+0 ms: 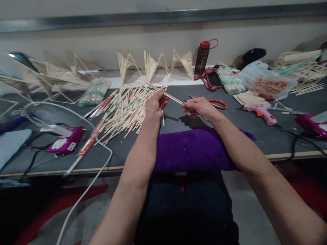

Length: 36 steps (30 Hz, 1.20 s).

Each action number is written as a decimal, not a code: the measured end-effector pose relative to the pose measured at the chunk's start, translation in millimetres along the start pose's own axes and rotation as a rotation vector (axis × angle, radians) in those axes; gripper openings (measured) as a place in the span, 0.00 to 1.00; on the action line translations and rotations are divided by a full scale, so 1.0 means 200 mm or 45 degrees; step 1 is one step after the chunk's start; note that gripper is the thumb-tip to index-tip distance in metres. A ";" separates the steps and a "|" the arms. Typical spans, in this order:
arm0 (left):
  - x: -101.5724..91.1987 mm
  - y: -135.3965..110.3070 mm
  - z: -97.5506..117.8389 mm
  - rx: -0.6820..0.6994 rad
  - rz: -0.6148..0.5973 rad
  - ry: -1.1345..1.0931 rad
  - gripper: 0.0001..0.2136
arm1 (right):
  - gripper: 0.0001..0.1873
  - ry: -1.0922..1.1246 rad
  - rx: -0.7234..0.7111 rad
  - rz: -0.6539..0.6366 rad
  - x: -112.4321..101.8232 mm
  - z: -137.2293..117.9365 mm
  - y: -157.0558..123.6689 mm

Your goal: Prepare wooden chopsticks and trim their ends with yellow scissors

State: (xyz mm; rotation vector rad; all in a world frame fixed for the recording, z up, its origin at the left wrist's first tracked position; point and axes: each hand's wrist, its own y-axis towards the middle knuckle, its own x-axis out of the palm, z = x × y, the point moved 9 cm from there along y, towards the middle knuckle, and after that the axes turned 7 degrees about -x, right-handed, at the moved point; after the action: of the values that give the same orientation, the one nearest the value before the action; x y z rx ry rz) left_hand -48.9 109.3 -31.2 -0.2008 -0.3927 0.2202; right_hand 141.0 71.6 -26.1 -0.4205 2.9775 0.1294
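I hold the thin sticks (pixel 173 98) above the bench (pixel 242 120): my left hand (pixel 157 103) pinches them partway along, my right hand (pixel 196 107) pinches the near end. This two-point grip likely keeps them aligned. The loose pile (pixel 130 110) lies beside my left hand, presumably for reach. A clear packet (pixel 95 91) contains bundled sticks (pixel 93 93); I cannot identify the plastic bag's (pixel 268 76) contents.

- Dim, flat, greyish light over wall (pixel 102 41) and table (pixel 276 139).
- A dark shadow on the table beneath the right hand (pixel 200 107).
- Faint gleam along the rail (pixel 217 15); slight shine on the bag (pixel 268 76).
- Trousers (pixel 189 204) sunk almost to black.
- Edges stretched, wide-lens fashion; far left and right smeared, middle sharper.
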 end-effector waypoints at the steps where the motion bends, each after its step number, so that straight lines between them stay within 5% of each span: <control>1: 0.00 0.00 0.00 0.003 0.003 -0.008 0.07 | 0.10 0.016 0.003 -0.008 0.01 0.00 0.00; 25: 0.10 -0.09 0.02 0.223 -0.038 0.068 0.12 | 0.02 0.122 -0.066 0.236 -0.04 0.00 0.01; 36: 0.06 -0.02 -0.03 -0.042 -0.052 -0.196 0.06 | 0.02 0.106 -0.094 0.146 -0.02 -0.03 0.01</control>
State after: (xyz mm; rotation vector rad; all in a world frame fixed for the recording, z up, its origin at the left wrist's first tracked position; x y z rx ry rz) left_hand -34.4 108.5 -31.7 -0.2088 -0.5530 0.1900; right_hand 143.8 74.5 -20.3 -0.2688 3.0867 0.2396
